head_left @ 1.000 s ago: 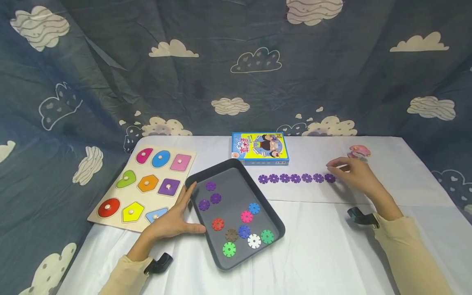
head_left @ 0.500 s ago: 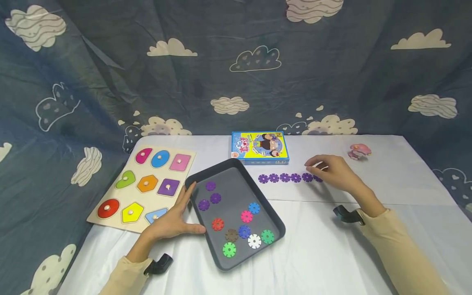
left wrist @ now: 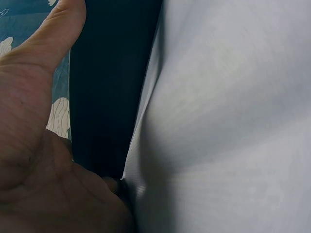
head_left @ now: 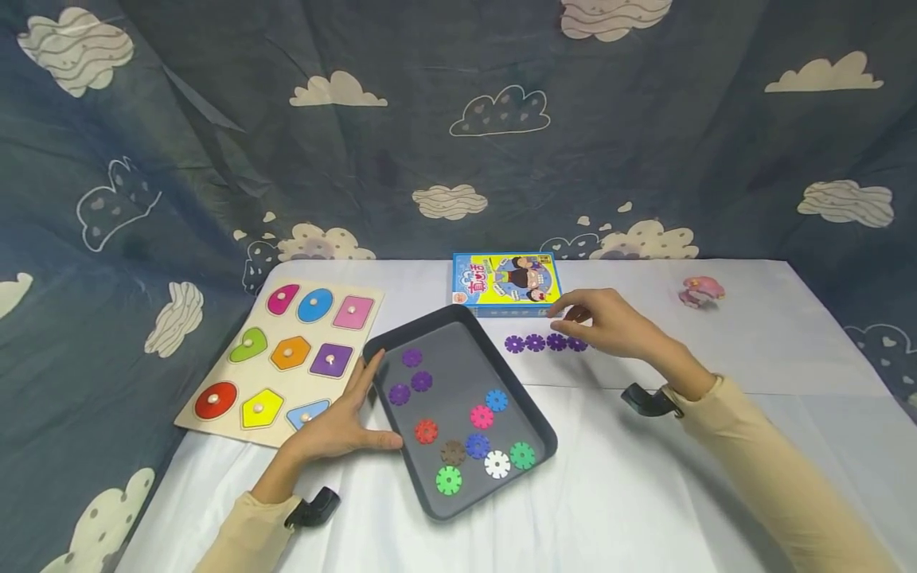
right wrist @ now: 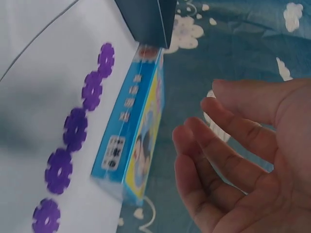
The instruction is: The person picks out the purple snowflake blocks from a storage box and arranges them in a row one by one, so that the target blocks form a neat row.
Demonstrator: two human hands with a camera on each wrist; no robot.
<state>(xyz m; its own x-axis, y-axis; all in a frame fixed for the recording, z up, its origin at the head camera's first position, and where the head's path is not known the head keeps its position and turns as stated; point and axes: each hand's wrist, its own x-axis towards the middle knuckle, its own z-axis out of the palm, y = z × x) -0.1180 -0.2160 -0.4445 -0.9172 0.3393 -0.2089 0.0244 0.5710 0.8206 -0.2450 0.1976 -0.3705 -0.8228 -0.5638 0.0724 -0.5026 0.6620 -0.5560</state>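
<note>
**We see the right hand (head_left: 609,322) above a row of purple discs (head_left: 530,343), the left hand (head_left: 337,430) at a tray (head_left: 454,338)**

On the box (head_left: 505,280), at 1 o'clock from the tray, we read the large characters 真 and 话, with a heart shape between them; the smaller print is beyond us. In the right wrist view its blue side bears white characters and a white label, too blurred to read.

The row lies at 2 o'clock from the tray. We count four discs in the head view, where the right fingers cover its end; the right wrist view gives five, the lowest cut off by the frame. The right fingers bend loosely, thumb near forefinger, and we see nothing in their hold.

The left hand, at 9 o'clock, spreads thumb and fingers wide against the tray's edge, hiding part of a blue triangle (head_left: 315,407) on the wooden board (head_left: 268,374). In the left wrist view most of its fingers are out of sight.

Inside the tray we find three purple discs (head_left: 418,383) toward 11 o'clock, a light blue disc (head_left: 491,400) at 2, a pink disc (head_left: 476,416) at 3, a dark green disc (head_left: 517,455) at 4, a white disc (head_left: 490,464) and a dark blue disc (head_left: 472,446) at 5, a brown disc (head_left: 447,453) and a light green disc (head_left: 443,480) at 6, and a red disc (head_left: 421,431) at 8. Farther out at 2 o'clock lies a pink toy (head_left: 704,290), its details unclear.
</note>
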